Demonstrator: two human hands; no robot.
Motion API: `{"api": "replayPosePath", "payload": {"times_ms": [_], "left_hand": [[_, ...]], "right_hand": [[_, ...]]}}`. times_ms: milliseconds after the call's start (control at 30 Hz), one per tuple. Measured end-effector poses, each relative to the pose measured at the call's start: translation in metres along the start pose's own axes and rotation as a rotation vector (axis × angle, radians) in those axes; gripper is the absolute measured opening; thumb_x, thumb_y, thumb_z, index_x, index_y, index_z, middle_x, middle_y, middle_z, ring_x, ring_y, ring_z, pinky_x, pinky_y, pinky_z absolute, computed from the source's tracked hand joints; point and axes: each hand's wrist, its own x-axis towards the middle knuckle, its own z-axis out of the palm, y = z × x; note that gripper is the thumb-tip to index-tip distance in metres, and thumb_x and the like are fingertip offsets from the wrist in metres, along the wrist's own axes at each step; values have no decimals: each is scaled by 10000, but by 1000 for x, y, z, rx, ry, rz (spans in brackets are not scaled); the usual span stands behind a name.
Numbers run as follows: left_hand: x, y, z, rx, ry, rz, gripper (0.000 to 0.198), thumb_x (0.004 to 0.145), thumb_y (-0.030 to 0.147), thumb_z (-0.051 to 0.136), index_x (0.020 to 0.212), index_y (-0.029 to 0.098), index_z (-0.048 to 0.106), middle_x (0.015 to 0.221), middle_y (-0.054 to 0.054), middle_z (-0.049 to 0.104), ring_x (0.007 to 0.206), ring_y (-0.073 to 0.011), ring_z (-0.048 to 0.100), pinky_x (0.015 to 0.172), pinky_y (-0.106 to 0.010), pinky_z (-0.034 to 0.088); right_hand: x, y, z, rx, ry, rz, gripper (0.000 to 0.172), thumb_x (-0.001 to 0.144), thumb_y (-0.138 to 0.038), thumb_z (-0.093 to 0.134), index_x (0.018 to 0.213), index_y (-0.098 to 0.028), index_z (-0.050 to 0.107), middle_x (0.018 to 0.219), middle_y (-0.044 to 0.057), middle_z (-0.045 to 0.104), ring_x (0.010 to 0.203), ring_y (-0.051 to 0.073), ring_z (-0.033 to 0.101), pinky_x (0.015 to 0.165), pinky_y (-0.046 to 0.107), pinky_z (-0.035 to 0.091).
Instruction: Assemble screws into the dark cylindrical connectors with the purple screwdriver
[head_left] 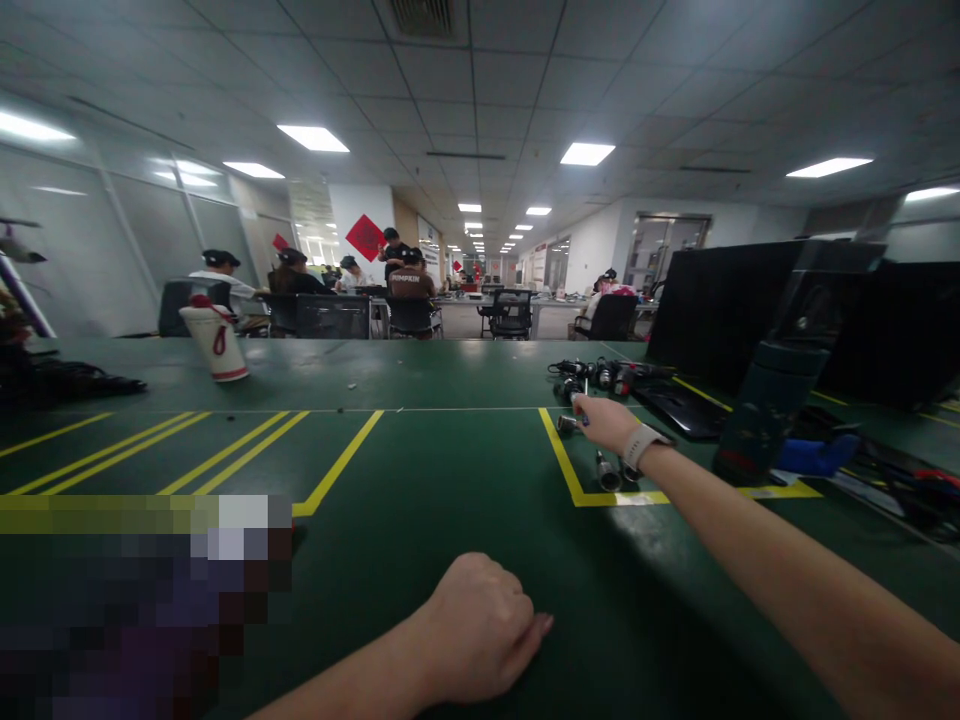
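My left hand (484,625) rests as a loose fist on the green table, thumb along its right side, with no object showing in it. My right hand (604,422), a pale-banded watch on its wrist, reaches forward over the yellow-taped area at the right. Its fingers are pinched together, and a thin metal piece (586,386) stands up at the fingertips; what exactly they grip is too small to tell. Just left of these fingers lies a short metal cylinder (568,424) like a socket. Another metal cylinder (607,472) lies below the hand, beside a third partly hidden by the wrist.
Dark cables and metal parts (604,374) lie behind my right hand. To the right are a black flat device (686,410), a dark green bottle (772,410), a blue object (817,455) and black screens (720,300). A white cup (217,340) stands far left; people sit beyond the table.
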Motion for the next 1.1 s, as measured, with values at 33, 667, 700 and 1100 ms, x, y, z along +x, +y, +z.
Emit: {"api": "replayPosePath", "payload": {"times_ms": [33, 667, 700, 1100], "left_hand": [[0, -1, 1, 4, 7, 3, 354, 868, 255, 422, 577, 172, 606, 490, 1, 611, 420, -125, 521, 451, -249, 337], [-6, -6, 9, -149, 324, -203, 141, 831, 243, 503, 716, 172, 542, 709, -28, 594, 644, -163, 538, 579, -294, 428], [-8, -3, 9, -195, 375, -255, 86, 805, 247, 538, 765, 170, 535, 768, -44, 598, 690, -178, 548, 606, -311, 454], [-51, 49, 18, -122, 156, -134, 437, 771, 108, 513, 1203, 117, 449, 890, -86, 708, 732, -187, 634, 640, -282, 506]], "right_hand": [[10, -3, 5, 16, -27, -17, 271, 889, -275, 538, 1134, -157, 537, 1128, 75, 575, 937, 206, 598, 778, 399, 508], [-81, -48, 2, 574, 151, -463, 217, 745, -64, 624, 890, -183, 515, 1022, 55, 624, 935, 182, 588, 825, 343, 472], [-102, -55, 0, 617, 155, -488, 224, 733, -65, 630, 854, -195, 494, 1028, 52, 627, 937, 179, 590, 822, 332, 474], [-229, -88, 12, 1260, -191, -506, 131, 805, -184, 506, 849, -247, 612, 1062, 42, 675, 950, 170, 634, 822, 252, 491]]}}
